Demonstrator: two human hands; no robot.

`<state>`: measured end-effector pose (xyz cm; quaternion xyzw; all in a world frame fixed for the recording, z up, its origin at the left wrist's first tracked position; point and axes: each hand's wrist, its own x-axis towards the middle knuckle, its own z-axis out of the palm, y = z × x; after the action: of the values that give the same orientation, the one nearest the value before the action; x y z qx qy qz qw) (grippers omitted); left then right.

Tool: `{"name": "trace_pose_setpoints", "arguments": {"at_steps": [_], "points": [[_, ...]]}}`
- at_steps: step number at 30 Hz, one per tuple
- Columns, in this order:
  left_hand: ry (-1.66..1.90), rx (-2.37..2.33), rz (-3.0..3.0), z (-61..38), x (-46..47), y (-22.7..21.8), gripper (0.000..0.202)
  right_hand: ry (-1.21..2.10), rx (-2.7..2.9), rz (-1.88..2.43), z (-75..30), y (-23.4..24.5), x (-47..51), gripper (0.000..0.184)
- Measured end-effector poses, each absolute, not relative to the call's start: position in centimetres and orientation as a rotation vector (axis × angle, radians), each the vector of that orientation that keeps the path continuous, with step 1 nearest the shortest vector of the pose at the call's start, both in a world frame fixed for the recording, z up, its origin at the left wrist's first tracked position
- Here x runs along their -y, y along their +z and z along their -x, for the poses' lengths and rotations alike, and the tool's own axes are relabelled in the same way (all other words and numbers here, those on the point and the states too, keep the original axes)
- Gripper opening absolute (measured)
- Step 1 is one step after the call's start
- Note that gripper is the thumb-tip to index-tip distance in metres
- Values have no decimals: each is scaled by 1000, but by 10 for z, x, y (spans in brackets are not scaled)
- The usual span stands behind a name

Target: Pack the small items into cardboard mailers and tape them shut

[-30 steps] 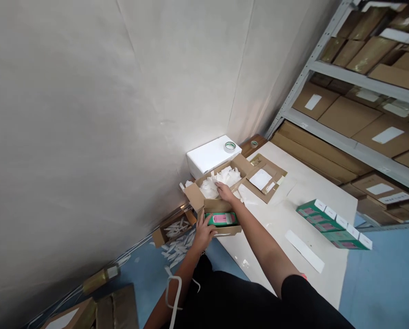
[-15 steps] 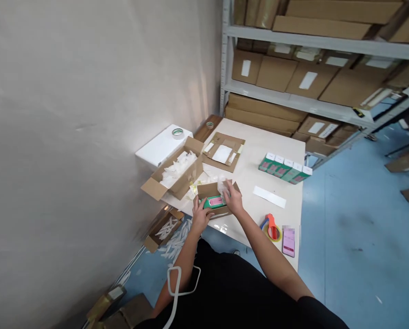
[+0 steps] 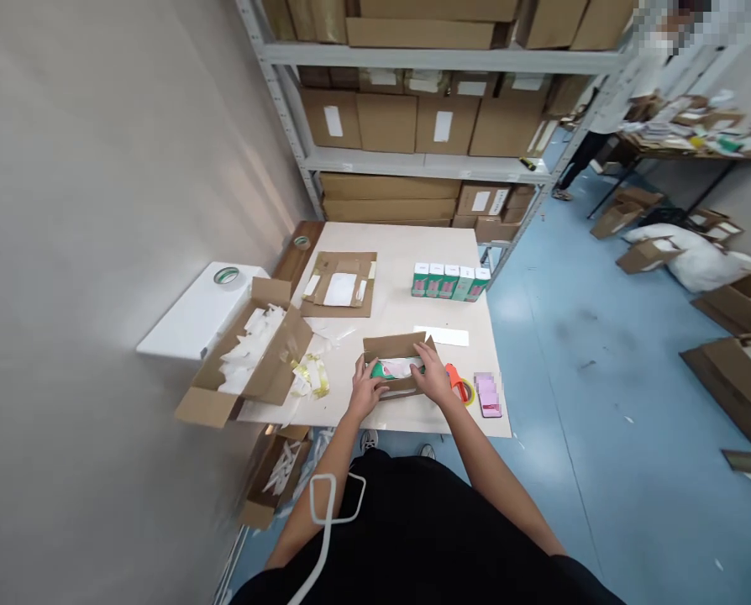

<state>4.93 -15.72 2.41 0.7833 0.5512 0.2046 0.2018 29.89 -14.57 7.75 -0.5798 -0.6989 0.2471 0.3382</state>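
A small open cardboard box (image 3: 393, 345) sits near the table's front edge. Inside lies a green and pink packet (image 3: 385, 370), partly covered by whitish see-through wrapping. My left hand (image 3: 365, 390) grips the box's left end, thumb along the near side and fingers over the rim. At the right end, my right hand (image 3: 434, 376) is closed over the wall, fingertips reaching inside onto the wrapping; what they pinch is partly hidden. Just right of that hand are an orange tape dispenser (image 3: 454, 380) and a phone (image 3: 488, 395). A white paper strip (image 3: 446, 336) lies behind the box.
Several green and white boxes (image 3: 451, 281) stand in a row at the back right. A flattened carton (image 3: 326, 307) lies at the back left. Left is a larger carton (image 3: 275, 361) of white wrapping. Shelving (image 3: 426, 164) stands behind; a person (image 3: 608, 109) is far right.
My view has swung right. My right hand, which held the wrapping up above the box, has come down to its right end, and the wrapping now covers more of the green packet.
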Motion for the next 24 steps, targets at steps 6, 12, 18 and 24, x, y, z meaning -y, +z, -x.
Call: {"name": "trace_pose_setpoints", "arguments": {"at_steps": [6, 12, 18, 24], "points": [[257, -1456, -2160, -67, 100, -7, 14, 592, 1696, 1757, -301, 72, 142, 61], [396, -1637, -2012, -39, 91, -34, 50, 629, 1586, 1954, -294, 40, 153, 64], [506, -1800, -1600, 9, 83, -39, 65, 572, 1336, 2080, -277, 1, 169, 73], [286, -1247, -2018, 6, 80, -44, 75, 487, 1114, 2137, -255, -28, 185, 86]]}}
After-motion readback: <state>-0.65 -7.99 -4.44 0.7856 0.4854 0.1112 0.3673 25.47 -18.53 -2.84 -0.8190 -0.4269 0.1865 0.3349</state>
